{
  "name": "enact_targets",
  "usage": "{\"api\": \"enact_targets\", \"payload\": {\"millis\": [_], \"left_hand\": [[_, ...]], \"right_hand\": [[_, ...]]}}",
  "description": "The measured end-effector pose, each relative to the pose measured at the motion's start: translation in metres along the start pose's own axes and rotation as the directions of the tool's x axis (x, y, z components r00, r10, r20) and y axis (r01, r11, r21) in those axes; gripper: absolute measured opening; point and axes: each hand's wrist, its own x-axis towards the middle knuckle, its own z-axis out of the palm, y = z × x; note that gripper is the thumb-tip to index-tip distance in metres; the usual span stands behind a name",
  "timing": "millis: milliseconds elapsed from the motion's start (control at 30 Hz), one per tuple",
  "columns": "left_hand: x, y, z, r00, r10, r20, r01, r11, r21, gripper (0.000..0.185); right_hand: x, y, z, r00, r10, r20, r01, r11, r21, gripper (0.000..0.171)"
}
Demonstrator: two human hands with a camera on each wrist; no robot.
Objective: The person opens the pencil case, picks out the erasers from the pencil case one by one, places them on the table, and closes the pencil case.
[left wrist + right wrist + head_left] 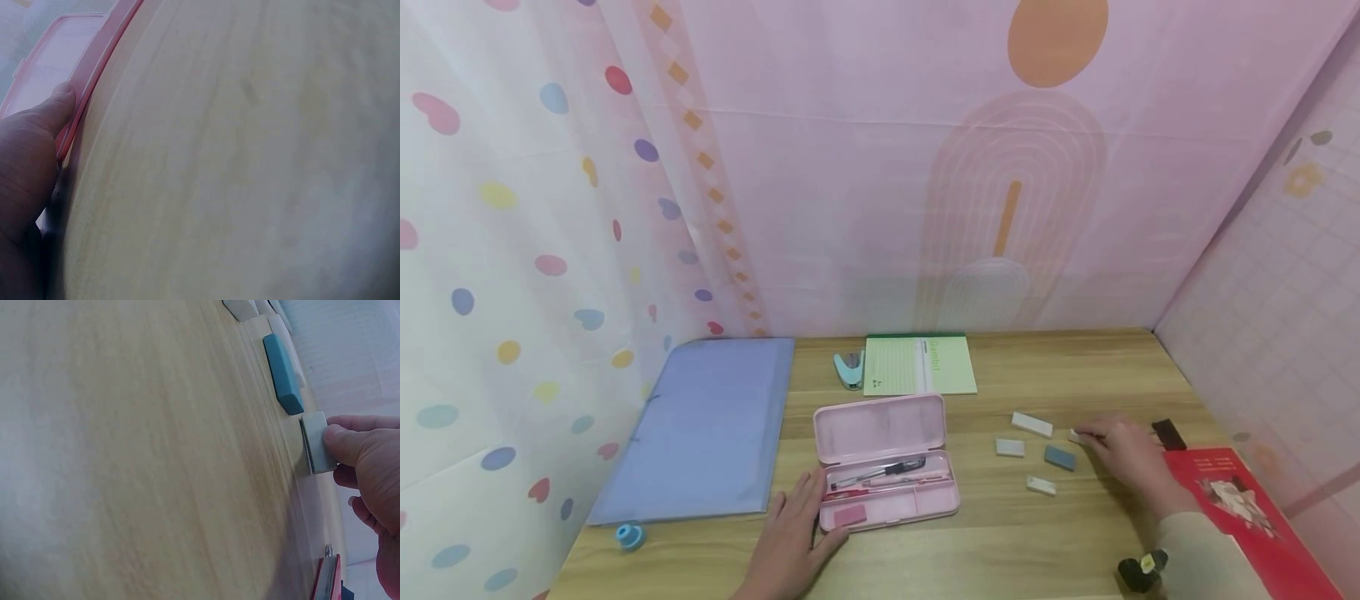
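Head view: right hand [1123, 454] pinches a small white eraser [1074, 435] on the tabletop [1000, 550]; left hand [793, 533], fingers straight, rests against the open pink pencil case [887, 471].

Right hand [369, 469] at the right edge, thumb and fingers pinching a pale grey eraser [317, 450] on the wooden table [144, 462], teal eraser [282, 372] just beyond, white erasers [240, 307] farther off

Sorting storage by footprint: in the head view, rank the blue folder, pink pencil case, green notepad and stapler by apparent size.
1. blue folder, clearly largest
2. pink pencil case, open
3. green notepad, close to the case and farther from the camera, so this order is unsure
4. stapler, smallest
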Motion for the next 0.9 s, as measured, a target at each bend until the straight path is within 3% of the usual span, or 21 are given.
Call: {"api": "enact_targets", "payload": {"millis": [500, 900], "left_hand": [[0.000, 0.001, 0.001, 0.999, -0.025, 0.021, 0.025, 1.000, 0.007, 0.092], [0.000, 0.001, 0.000, 1.000, -0.017, 0.012, 0.017, 1.000, -0.002, 0.092]], "right_hand": [[0.001, -0.002, 0.004, 0.997, 0.058, 0.058, -0.059, 0.998, 0.016, 0.021], [0.002, -0.012, 0.005, 0.999, 0.036, 0.016, -0.036, 0.999, 0.008, 0.027]]}}
